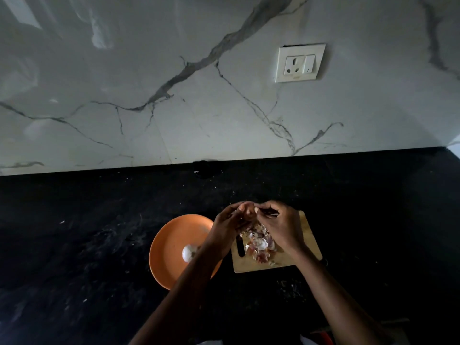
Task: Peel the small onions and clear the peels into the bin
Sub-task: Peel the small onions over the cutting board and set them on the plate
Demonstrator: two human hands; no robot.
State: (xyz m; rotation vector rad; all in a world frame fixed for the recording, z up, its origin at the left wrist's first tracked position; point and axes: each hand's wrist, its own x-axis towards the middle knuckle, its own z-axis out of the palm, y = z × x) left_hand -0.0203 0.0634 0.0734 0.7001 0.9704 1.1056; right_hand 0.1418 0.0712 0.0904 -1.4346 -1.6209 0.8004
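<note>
Plate [171, 245]: orange, on black bench [74, 245], holding one peeled white onion [189, 253].
Cutting board [308, 245]: wooden, just right of plate, carrying peel heap [260, 245].
Left hand [227, 226]: fingers curled round small onion [246, 211] above board.
Right hand [281, 225]: fingers pinching that onion's skin.
Far edge: marble wall, socket [300, 63].

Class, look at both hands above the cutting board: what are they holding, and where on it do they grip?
Both hold one small onion. The left hand cups its left side; the right hand pinches its right edge, seemingly the skin.
</note>
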